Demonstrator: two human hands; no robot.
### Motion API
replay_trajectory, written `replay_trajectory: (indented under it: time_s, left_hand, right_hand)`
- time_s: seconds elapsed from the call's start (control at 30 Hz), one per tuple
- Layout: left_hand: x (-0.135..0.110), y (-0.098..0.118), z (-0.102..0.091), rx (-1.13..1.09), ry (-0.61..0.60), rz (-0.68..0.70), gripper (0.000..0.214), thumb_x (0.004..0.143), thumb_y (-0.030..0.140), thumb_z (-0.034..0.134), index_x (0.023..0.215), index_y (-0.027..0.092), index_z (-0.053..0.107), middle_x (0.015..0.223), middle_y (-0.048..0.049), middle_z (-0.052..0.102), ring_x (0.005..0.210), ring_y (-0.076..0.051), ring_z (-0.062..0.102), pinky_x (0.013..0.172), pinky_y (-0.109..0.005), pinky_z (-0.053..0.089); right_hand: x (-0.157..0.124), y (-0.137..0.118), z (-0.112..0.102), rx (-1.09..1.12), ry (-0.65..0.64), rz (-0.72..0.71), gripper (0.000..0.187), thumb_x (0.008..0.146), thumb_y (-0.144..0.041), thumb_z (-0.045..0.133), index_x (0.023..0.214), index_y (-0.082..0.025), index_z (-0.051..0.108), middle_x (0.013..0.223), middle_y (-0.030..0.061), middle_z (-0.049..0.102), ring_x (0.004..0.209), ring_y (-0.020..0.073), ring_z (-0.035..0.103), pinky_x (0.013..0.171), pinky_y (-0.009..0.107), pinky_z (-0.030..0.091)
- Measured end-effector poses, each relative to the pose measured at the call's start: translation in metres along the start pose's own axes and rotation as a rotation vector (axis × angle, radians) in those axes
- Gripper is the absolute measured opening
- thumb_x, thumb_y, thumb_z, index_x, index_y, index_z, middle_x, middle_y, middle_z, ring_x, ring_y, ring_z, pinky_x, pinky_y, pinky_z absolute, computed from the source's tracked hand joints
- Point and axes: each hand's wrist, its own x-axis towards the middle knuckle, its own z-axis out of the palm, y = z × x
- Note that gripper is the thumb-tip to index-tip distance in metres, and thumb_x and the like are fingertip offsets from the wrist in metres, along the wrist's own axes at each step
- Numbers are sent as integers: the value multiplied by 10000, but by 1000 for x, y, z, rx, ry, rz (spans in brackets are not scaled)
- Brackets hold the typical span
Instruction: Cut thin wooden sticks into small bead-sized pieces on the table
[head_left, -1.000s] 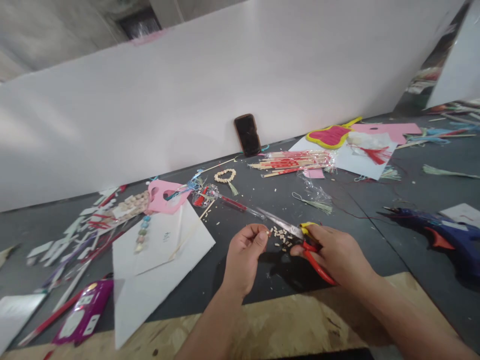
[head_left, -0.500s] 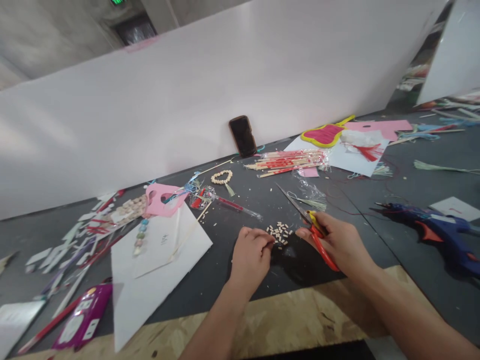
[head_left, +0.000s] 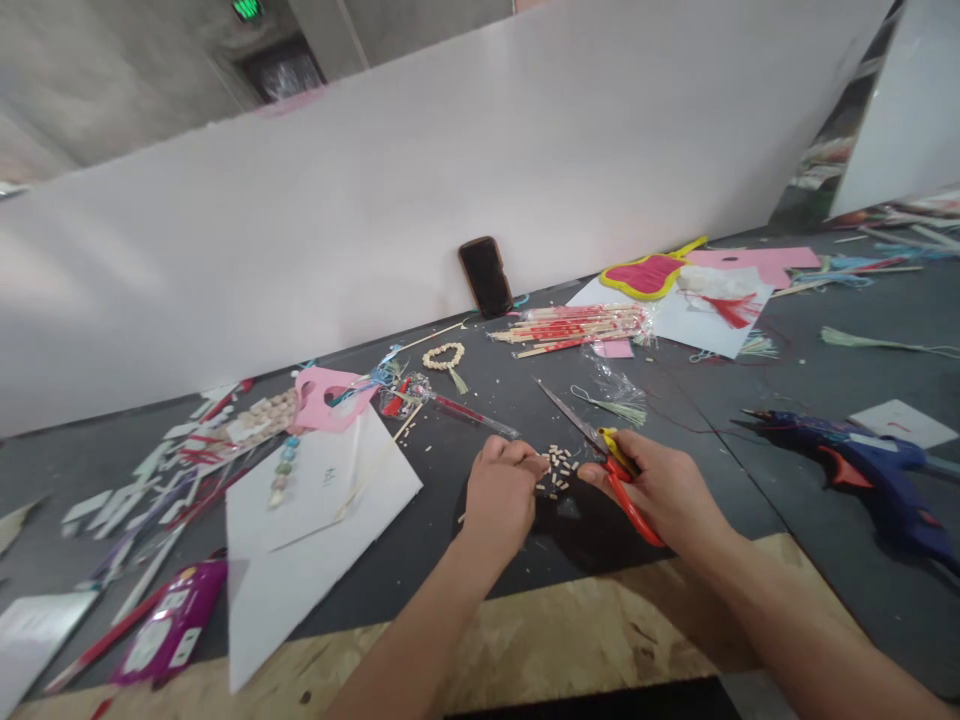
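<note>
My right hand (head_left: 664, 490) is wrapped round a pair of scissors (head_left: 631, 505) with red and yellow handles. Their metal blades point up and to the left, above the dark tabletop. To the left, my left hand (head_left: 501, 500) is closed, its fingers curled down beside a small heap of short, pale wooden pieces (head_left: 556, 472). A tiny pale tip shows at the left edge of that hand; what the fingers pinch is hidden. The heap lies between the two hands, below the scissor blades.
A dark blue glue gun (head_left: 862, 465) lies at the right. Bundled red-and-tan sticks (head_left: 577, 325) and a phone (head_left: 486, 277) are at the back, by a white partition (head_left: 390, 190). White sheets (head_left: 315, 570), a beaded ring with a tassel (head_left: 442, 355) and a purple packet (head_left: 172, 620) are leftward.
The scissors and my right hand have shifted slightly left. My left hand has moved slightly up, and its fingers now cover the left part of the wooden pieces. The view has tilted a little.
</note>
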Motion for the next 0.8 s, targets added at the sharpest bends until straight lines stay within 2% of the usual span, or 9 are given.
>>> replay_trajectory:
  time_s: [0.1,0.23,0.37,0.53,0.6,0.73,0.8]
  left_hand:
    - [3,-2,-2,32,-35,31,200,885,185,511,871,235,703,897,-19,679,865,-230,461,768,-337,389]
    - [6,-3,-3,94,-63,58,176,894,216,505,870,223,680,886,-27,661,873,-224,472,778,-337,387]
    - [7,-2,-6,128,-63,106,170,884,225,500,848,210,665,899,-39,642,884,-223,492,786,-343,389]
    - [8,-4,-11,-44,-13,125,163,849,192,522,813,201,681,897,-45,665,877,-215,531,808,-339,406]
    - [5,-7,-13,-187,31,56,149,833,183,538,802,204,682,869,-38,680,855,-207,558,786,-329,420]
    - [-3,-13,-14,-524,109,-241,77,792,224,593,772,209,666,719,5,660,647,-146,564,605,-251,415]
    - [-6,-16,-13,-683,144,-341,70,769,247,632,727,192,647,632,28,617,568,-118,524,551,-223,385]
  right_hand:
    - [0,0,0,-2,-1,-9,442,821,-628,436,617,-251,326,484,-63,382,438,107,302,448,229,253]
    - [0,-2,-1,-6,-4,-1,460,824,-642,408,604,-253,300,476,-59,374,433,108,289,446,233,247]
    - [2,-3,-3,-6,-38,14,455,821,-647,402,612,-250,326,490,-45,425,435,110,317,450,234,256]
    - [1,-2,-3,-14,-48,7,449,823,-636,417,609,-250,333,495,-40,444,439,113,345,454,235,266]
    - [1,-2,-3,-16,-45,8,444,826,-626,429,611,-250,328,492,-45,439,435,110,343,453,234,268]
    - [1,0,-3,-32,-49,4,434,829,-609,452,619,-250,327,492,-53,437,426,107,348,452,231,272]
    - [1,0,-2,-38,-57,4,426,826,-607,459,625,-251,340,495,-51,449,427,109,362,451,232,277]
